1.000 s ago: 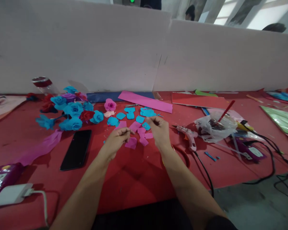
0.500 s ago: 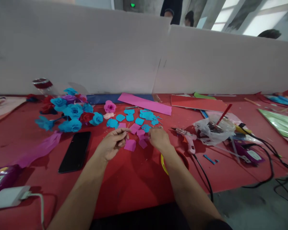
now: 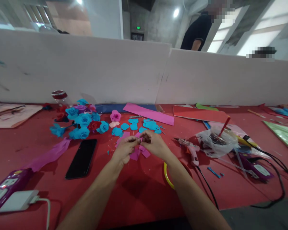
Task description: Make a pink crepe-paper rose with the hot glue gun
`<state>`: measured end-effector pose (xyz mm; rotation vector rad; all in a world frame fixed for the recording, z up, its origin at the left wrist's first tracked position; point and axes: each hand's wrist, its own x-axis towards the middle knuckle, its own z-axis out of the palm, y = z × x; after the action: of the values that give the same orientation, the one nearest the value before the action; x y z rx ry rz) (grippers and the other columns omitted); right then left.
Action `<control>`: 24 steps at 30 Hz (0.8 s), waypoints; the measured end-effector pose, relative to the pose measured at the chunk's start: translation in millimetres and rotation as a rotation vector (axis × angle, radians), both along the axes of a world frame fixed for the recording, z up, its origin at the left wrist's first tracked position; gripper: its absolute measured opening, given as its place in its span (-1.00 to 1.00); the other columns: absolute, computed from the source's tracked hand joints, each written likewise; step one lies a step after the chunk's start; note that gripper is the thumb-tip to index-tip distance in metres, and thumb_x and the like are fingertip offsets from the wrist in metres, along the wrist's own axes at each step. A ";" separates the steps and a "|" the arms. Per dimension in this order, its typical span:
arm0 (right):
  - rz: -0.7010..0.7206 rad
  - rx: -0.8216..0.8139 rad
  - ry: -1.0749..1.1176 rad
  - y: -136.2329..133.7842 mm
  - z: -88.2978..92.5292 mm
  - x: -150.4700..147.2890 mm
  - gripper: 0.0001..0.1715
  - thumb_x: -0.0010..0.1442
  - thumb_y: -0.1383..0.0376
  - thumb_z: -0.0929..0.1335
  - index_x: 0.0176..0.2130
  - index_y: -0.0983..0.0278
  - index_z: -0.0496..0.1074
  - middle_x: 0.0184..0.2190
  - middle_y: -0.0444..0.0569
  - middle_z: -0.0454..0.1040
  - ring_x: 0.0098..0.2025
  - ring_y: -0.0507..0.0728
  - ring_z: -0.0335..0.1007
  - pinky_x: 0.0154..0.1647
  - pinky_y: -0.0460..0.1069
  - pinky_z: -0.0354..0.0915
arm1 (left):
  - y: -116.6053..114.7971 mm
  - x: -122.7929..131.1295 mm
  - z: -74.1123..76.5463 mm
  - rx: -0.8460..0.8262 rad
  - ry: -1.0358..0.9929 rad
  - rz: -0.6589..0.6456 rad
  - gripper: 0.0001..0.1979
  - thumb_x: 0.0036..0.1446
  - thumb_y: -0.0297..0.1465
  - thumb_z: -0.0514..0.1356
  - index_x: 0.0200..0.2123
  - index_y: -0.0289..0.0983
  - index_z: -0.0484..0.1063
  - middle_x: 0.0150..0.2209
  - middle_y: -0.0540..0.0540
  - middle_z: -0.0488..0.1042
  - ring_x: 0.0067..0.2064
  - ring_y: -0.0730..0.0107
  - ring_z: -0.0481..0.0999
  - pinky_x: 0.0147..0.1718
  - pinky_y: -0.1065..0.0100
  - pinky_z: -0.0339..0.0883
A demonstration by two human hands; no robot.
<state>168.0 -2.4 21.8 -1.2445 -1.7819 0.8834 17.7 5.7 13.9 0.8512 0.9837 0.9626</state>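
My left hand and my right hand meet over the pink paper pieces near the middle of the red table. The fingers of both hands are pinched together, and what they hold is too small to make out. A thin stick shows just above my left fingertips. Behind the hands lie blue paper petals, a pink paper flower and a long pink paper strip. To the left rests a bunch of blue, red and purple paper flowers.
A black phone and a purple power strip are at left. On the right are a glue gun with a cord, a bagged cup and a yellow ring. Beyond the white partition stands a person.
My right hand has moved left to meet my left hand, which has shifted right. The view has tilted up, showing more beyond the partition.
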 end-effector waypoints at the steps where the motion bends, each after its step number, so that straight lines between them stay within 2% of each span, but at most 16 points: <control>1: -0.011 -0.022 0.083 3.2 -3.3 -1.0 -0.78 0.00 0.31 0.35 -0.26 0.25 0.36 -0.48 -0.19 0.39 -0.44 -0.02 0.31 -0.39 -0.09 0.23 | 0.9 -2.5 -1.3 0.013 -0.018 0.030 -0.69 -0.28 -0.31 0.41 -0.55 -0.36 0.37 -0.72 0.15 0.19 -0.74 0.77 -0.06 -0.73 0.51 -0.28; 4: -0.111 -0.077 0.272 10.3 -11.9 -0.7 -0.75 -0.10 0.30 0.38 -0.32 0.27 0.34 -0.49 -0.18 0.38 -0.43 0.00 0.32 -0.37 -0.08 0.26 | 3.1 -12.8 -4.9 0.029 -0.041 0.103 -0.73 -0.25 -0.35 0.39 -0.55 -0.38 0.39 -0.67 0.10 0.26 -0.73 0.78 -0.03 -0.73 0.52 -0.23; 6: -0.183 -0.083 0.298 11.6 -14.2 3.8 -0.76 -0.12 0.30 0.38 -0.35 0.28 0.35 -0.48 -0.15 0.40 -0.43 0.02 0.34 -0.37 -0.07 0.26 | 4.6 -19.3 -5.4 0.027 -0.043 0.124 -0.77 -0.18 -0.36 0.36 -0.52 -0.39 0.42 -0.61 0.05 0.33 -0.73 0.80 -0.02 -0.73 0.53 -0.22; 9: -0.301 -0.037 0.026 8.3 -10.8 14.7 -0.85 0.01 0.24 0.34 -0.43 0.29 0.41 -0.52 -0.12 0.43 -0.46 0.03 0.33 -0.39 -0.07 0.21 | 7.6 -26.0 -4.2 0.024 -0.049 0.141 -0.87 -0.12 -0.45 0.30 -0.46 -0.39 0.44 -0.61 0.07 0.30 -0.73 0.79 0.00 -0.73 0.55 -0.20; 11: -0.375 -0.014 -0.246 3.3 -6.1 19.3 -0.74 0.12 0.22 0.28 -0.49 0.29 0.43 -0.57 -0.09 0.44 -0.48 0.04 0.32 -0.41 -0.07 0.17 | 9.8 -28.3 -4.1 0.000 -0.038 0.148 -0.90 -0.12 -0.52 0.27 -0.43 -0.38 0.45 -0.65 0.12 0.23 -0.72 0.76 0.03 -0.72 0.56 -0.15; 13: -0.300 -0.013 -0.417 -3.4 -2.5 17.3 -0.75 0.16 0.22 0.27 -0.42 0.27 0.48 -0.51 -0.08 0.49 -0.44 0.05 0.35 -0.38 -0.07 0.17 | 11.7 -29.8 -5.4 -0.033 -0.028 0.153 -0.89 -0.10 -0.56 0.25 -0.39 -0.38 0.46 -0.64 0.12 0.21 -0.69 0.73 0.08 -0.70 0.57 -0.08; 15: -0.131 0.002 -0.540 -10.8 -1.9 8.4 -0.78 0.10 0.19 0.33 -0.26 0.21 0.50 -0.33 -0.06 0.53 -0.29 0.09 0.39 -0.27 -0.06 0.20 | 13.2 -31.0 -7.6 -0.052 -0.028 0.168 -0.90 -0.07 -0.56 0.22 -0.39 -0.39 0.47 -0.60 0.07 0.27 -0.66 0.70 0.15 -0.67 0.57 -0.01; 17: -0.032 0.033 -0.704 -17.2 -4.2 -4.1 -0.64 0.02 0.13 0.39 -0.16 0.20 0.47 -0.20 0.00 0.51 -0.14 0.17 0.36 -0.15 -0.01 0.20 | 14.1 -32.2 -9.4 -0.052 -0.028 0.175 -0.92 -0.05 -0.55 0.20 -0.40 -0.39 0.48 -0.57 0.04 0.29 -0.63 0.69 0.18 -0.65 0.56 0.03; 18: -0.018 0.044 -0.783 -19.5 -5.9 -10.0 -0.62 0.02 0.12 0.39 -0.15 0.21 0.47 -0.19 0.03 0.50 -0.10 0.21 0.34 -0.13 0.01 0.19 | 14.2 -32.7 -9.8 -0.045 -0.022 0.169 -0.91 -0.05 -0.54 0.20 -0.40 -0.39 0.48 -0.56 0.04 0.29 -0.63 0.68 0.19 -0.65 0.55 0.03; 20: -0.009 0.042 -0.876 -21.9 -9.3 -18.6 -0.75 0.10 0.18 0.34 -0.22 0.22 0.48 -0.24 0.04 0.50 -0.11 0.21 0.33 -0.15 0.01 0.19 | 13.6 -33.1 -9.5 -0.026 -0.001 0.140 -0.90 -0.03 -0.50 0.20 -0.38 -0.36 0.48 -0.54 0.04 0.30 -0.65 0.69 0.16 -0.66 0.54 -0.01; 21: -0.009 0.036 -0.888 -22.1 -10.7 -20.8 -0.80 0.14 0.23 0.30 -0.26 0.22 0.49 -0.28 0.03 0.50 -0.13 0.19 0.34 -0.18 0.00 0.18 | 12.8 -32.7 -8.9 -0.018 0.025 0.125 -0.90 -0.02 -0.48 0.20 -0.37 -0.35 0.47 -0.56 0.06 0.29 -0.67 0.70 0.12 -0.68 0.54 -0.06; 24: -0.053 0.021 -0.856 -20.4 -12.6 -21.5 -0.76 0.18 0.35 0.23 -0.30 0.21 0.49 -0.28 -0.01 0.51 -0.17 0.15 0.36 -0.27 -0.04 0.17 | 8.8 -29.0 -7.5 -0.016 0.182 0.042 -0.87 -0.03 -0.45 0.19 -0.35 -0.34 0.46 -0.63 0.12 0.23 -0.72 0.72 -0.03 -0.70 0.51 -0.20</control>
<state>146.6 -22.8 9.1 -1.8076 -2.3649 0.2866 -11.4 14.5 6.4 0.9196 1.1676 0.9232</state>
